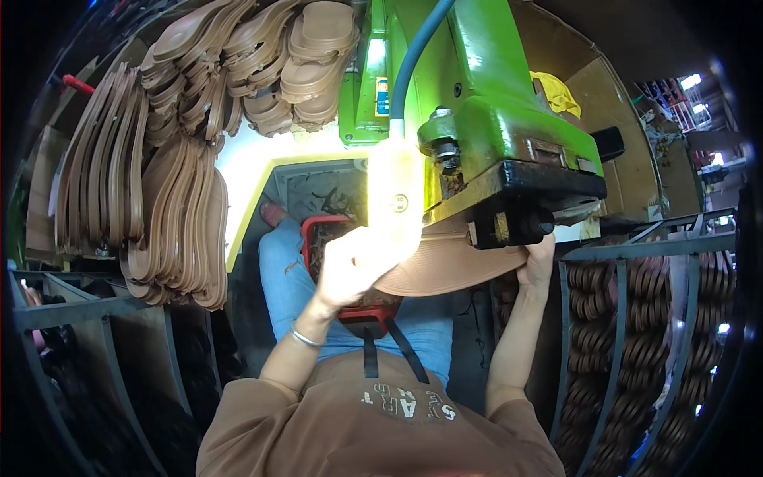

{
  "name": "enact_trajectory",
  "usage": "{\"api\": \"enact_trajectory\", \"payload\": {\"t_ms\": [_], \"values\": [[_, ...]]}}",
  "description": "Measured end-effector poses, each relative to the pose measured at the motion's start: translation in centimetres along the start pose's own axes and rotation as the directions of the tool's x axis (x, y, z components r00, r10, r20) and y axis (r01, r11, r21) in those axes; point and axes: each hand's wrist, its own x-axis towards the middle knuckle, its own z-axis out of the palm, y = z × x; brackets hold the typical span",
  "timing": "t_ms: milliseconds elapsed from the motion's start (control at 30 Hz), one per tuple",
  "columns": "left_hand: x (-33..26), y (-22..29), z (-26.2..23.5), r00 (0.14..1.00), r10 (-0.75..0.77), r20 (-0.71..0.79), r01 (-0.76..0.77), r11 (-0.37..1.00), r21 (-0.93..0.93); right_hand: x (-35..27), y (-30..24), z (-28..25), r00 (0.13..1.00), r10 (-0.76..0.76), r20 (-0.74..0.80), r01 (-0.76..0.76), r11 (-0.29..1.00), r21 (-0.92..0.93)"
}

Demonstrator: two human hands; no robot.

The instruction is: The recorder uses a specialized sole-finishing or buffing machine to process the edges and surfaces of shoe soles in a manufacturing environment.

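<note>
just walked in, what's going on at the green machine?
A seated person holds a flat tan shoe sole up under the black head of a green machine. The left hand, washed out by a bright lamp, grips the sole's near end; the right hand steadies its far edge. A red basket sits in the lap. Stacks of brown soles stand at left, more in wire racks at right.
</note>
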Motion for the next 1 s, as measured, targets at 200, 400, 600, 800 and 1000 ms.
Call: {"api": "enact_trajectory", "payload": {"t_ms": [200,400,600,800,1000], "values": [[-0.5,0.5,-6.6,0.987,-0.102,-0.123,0.118,0.985,0.129,-1.2,3.3,4.5,0.992,-0.081,0.096,0.082,0.997,-0.008],[-3.8,1.0,-11.5,0.935,-0.221,-0.278,0.21,0.975,-0.068,-4.0,2.0,9.8,0.948,0.18,0.262,-0.151,0.98,-0.13],[-9.7,-0.9,-12.9,0.894,-0.442,-0.081,0.443,0.896,0.007,-3.6,2.3,11.6,0.884,0.275,0.377,-0.143,0.928,-0.343],[-5.9,0.8,-6.2,0.927,-0.371,-0.063,0.375,0.897,0.235,-2.8,1.8,7.3,0.982,-0.114,0.148,0.138,0.976,-0.167],[0.5,2.1,0.0,0.993,0.105,0.05,-0.116,0.934,0.337,0.1,-0.3,-0.7,0.985,-0.171,-0.002,0.17,0.984,-0.047]]}}
